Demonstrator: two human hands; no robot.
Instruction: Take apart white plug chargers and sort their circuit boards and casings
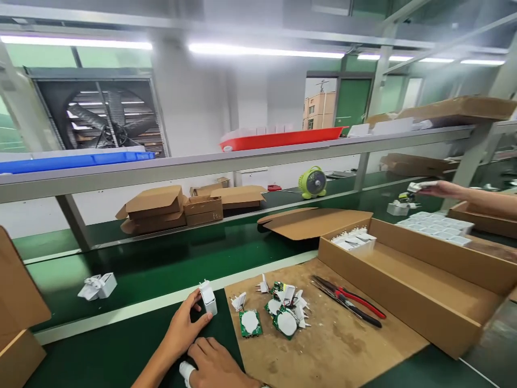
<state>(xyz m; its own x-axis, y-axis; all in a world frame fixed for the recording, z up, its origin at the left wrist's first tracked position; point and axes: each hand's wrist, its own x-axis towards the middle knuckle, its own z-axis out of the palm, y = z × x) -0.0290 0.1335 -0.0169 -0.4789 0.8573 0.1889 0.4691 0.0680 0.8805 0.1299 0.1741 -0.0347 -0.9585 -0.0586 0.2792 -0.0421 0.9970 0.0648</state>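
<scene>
A white plastic housing [208, 299] stands near the green bench's pale edge strip, and my left hand [181, 328] has its thumb and fingers round it. Just below, my right hand [216, 364] lies low over the green surface, its fingers curled beside my left wrist. Under its palm side shows a white piece [186, 372], partly hidden. To the right, on a brown board [331, 355], lie a green circuit board with a white disc [250, 323], a pile of similar boards [286, 322] and small white plug parts [238, 302].
Red-handled pliers [355, 302] rest on the board, left of a long open carton [404, 285] with white parts inside. White pieces [98, 286] sit on the belt at left. Another person's hand [440, 189] reaches in at right. A shelf beam [242, 163] crosses above.
</scene>
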